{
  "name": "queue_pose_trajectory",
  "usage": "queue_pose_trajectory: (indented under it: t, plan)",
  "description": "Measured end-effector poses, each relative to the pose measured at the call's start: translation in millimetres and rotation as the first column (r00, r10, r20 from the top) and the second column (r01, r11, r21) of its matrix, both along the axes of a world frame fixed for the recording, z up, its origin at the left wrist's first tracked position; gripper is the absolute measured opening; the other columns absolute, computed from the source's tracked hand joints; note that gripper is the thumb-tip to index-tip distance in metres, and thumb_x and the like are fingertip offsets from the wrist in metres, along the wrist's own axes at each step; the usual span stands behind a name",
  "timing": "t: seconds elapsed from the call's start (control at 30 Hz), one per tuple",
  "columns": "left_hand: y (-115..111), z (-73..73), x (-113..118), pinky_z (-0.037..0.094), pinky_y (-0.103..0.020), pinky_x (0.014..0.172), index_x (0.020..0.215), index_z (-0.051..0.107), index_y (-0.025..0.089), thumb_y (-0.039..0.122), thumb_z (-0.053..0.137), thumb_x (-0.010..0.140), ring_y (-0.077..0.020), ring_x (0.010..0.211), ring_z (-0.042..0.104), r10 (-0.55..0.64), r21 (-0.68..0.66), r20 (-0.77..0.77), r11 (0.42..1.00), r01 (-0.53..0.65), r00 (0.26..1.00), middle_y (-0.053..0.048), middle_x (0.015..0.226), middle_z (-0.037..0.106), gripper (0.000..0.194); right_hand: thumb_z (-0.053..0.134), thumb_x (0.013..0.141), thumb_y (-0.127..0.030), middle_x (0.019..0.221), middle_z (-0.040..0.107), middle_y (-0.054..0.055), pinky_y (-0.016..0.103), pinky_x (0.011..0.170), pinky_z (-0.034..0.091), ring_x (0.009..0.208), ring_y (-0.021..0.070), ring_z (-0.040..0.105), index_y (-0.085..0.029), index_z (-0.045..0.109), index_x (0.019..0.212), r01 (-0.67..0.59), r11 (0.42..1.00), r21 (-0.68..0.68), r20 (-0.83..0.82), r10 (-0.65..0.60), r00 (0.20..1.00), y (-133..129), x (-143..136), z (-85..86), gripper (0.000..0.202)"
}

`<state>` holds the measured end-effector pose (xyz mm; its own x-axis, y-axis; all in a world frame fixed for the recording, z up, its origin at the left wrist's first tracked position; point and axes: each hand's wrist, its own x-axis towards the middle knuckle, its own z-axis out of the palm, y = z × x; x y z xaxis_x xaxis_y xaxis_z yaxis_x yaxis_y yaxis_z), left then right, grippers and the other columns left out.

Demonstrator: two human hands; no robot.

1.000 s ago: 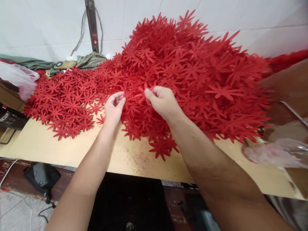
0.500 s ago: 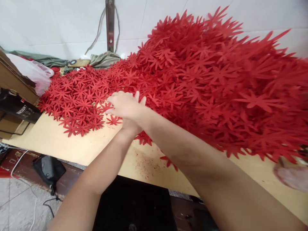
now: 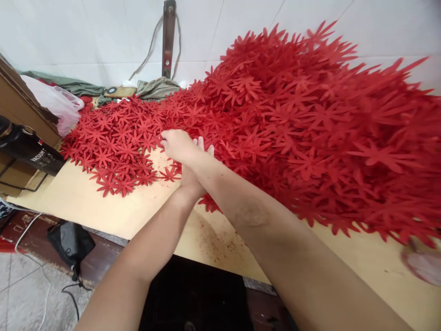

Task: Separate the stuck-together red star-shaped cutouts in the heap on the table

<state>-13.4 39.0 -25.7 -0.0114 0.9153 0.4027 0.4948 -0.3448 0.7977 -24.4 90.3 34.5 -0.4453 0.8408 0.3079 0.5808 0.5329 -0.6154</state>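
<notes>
Red flower-shaped cutouts with narrow petals lie in a large heap (image 3: 285, 119) and a lower, flatter spread (image 3: 117, 133) on a pale board (image 3: 113, 211). My right hand (image 3: 181, 146) reaches across over my left wrist, its fingers curled down at the edge of the spread. What is under those fingers is hidden. Beneath it, my left hand (image 3: 193, 177) sits against the foot of the heap, palm mostly covered. Its visible fingertips are stretched out and apart, touching red cutouts. A single cutout (image 3: 170, 174) lies on the board beside my left hand.
A black vacuum flask (image 3: 31, 147) leans by a cardboard box (image 3: 24, 101) at the left. Behind are a white plastic bag (image 3: 55, 99), green cloth (image 3: 156, 87) and a metal bracket (image 3: 168, 39). A black pouch (image 3: 70, 243) hangs below the board's front edge.
My right hand's fingers have curled in, and the cutout near its thumb no longer shows on the board. The view has shifted slightly, and a loose cutout near my right forearm is out of sight.
</notes>
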Motion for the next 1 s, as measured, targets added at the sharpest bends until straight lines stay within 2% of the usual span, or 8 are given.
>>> queue_pose_trajectory:
  t: [0.13,0.23,0.33,0.43,0.57,0.77,0.87,1.0]
  plan:
    - [-3,18.3,-4,0.005,-0.049,0.119,0.102,0.065,0.020,0.017,0.058,0.077,-0.0284,0.134,0.041,0.115,-0.006,0.057,0.993,-0.114,0.992,-0.010,0.124,0.063,0.026,0.049,0.081,-0.019,0.084,0.067,0.008,0.038,0.082,0.048,0.083,0.0220,0.062,-0.019,0.061,0.081,0.136,0.982,0.128,-0.153,-0.116,0.981,-14,44,33.6,0.012]
    - [-3,30.7,-6,0.016,-0.045,0.118,0.096,0.066,0.020,0.017,0.052,0.082,-0.0230,0.134,0.042,0.088,-0.025,0.311,0.996,-0.085,0.946,-0.007,0.128,0.062,0.020,0.047,0.081,-0.023,0.082,0.066,0.005,0.033,0.075,0.049,0.078,0.0183,0.061,-0.020,0.058,0.081,0.207,0.974,0.093,-0.382,-0.157,0.911,-28,81,45.1,0.011]
    - [-7,43.0,-5,0.034,-0.040,0.110,0.096,0.063,0.018,0.031,0.040,0.091,-0.0195,0.123,0.054,0.090,-0.200,0.735,0.976,0.087,0.672,-0.008,0.119,0.066,0.027,0.049,0.077,-0.022,0.077,0.064,0.004,0.033,0.072,0.049,0.073,0.0170,0.061,-0.020,0.057,0.076,0.223,0.975,0.014,-0.496,-0.187,0.848,-49,104,36.2,0.008]
    - [-21,56.8,0,0.045,-0.037,0.101,0.093,0.061,0.017,0.045,0.033,0.092,-0.0193,0.112,0.062,0.133,-0.264,0.909,0.917,0.300,0.396,-0.008,0.108,0.069,0.040,0.052,0.074,-0.022,0.081,0.066,0.005,0.035,0.075,0.049,0.077,0.0182,0.061,-0.020,0.059,0.077,0.180,0.983,-0.047,-0.504,-0.179,0.845,-73,107,17.3,0.008]
    - [-41,66.7,5,0.047,-0.035,0.098,0.087,0.056,0.017,0.028,0.044,0.088,-0.0179,0.108,0.064,0.188,-0.263,0.951,0.909,0.322,0.246,-0.009,0.108,0.069,0.016,0.057,0.076,-0.039,0.090,0.068,0.008,0.042,0.087,0.046,0.090,0.0228,0.059,-0.020,0.062,0.078,0.086,0.996,0.004,-0.403,-0.078,0.912,-96,100,2.2,0.019]
    - [-47,65.3,15,0.046,-0.035,0.100,0.099,0.056,0.014,0.010,0.049,0.077,-0.0189,0.113,0.061,0.218,-0.278,0.946,0.926,0.255,0.238,-0.011,0.118,0.066,0.024,0.043,0.083,-0.059,0.083,0.066,0.010,0.048,0.091,0.044,0.087,0.0233,0.058,-0.021,0.062,0.070,0.186,0.979,-0.080,-0.452,-0.201,0.869,-95,98,1.6,0.045]
    - [-56,68.5,30,0.047,-0.033,0.100,0.112,0.056,0.016,0.012,0.051,0.079,-0.0190,0.117,0.059,0.176,-0.245,0.942,0.942,0.229,0.284,-0.009,0.121,0.065,0.033,0.049,0.080,-0.060,0.104,0.064,0.013,0.047,0.096,0.044,0.101,0.0241,0.058,-0.019,0.063,0.091,0.339,0.934,-0.111,-0.587,-0.337,0.737,-89,93,1.0,0.045]
    - [-74,74.6,46,0.042,-0.031,0.107,0.121,0.055,0.018,0.020,0.038,0.090,-0.0168,0.128,0.050,0.141,-0.224,0.929,0.951,0.215,0.342,-0.006,0.126,0.063,0.036,0.042,0.084,-0.059,0.124,0.061,0.017,0.047,0.109,0.036,0.119,0.0246,0.055,-0.015,0.061,0.113,0.248,0.953,-0.176,-0.637,-0.302,0.709,-87,88,1.7,0.056]
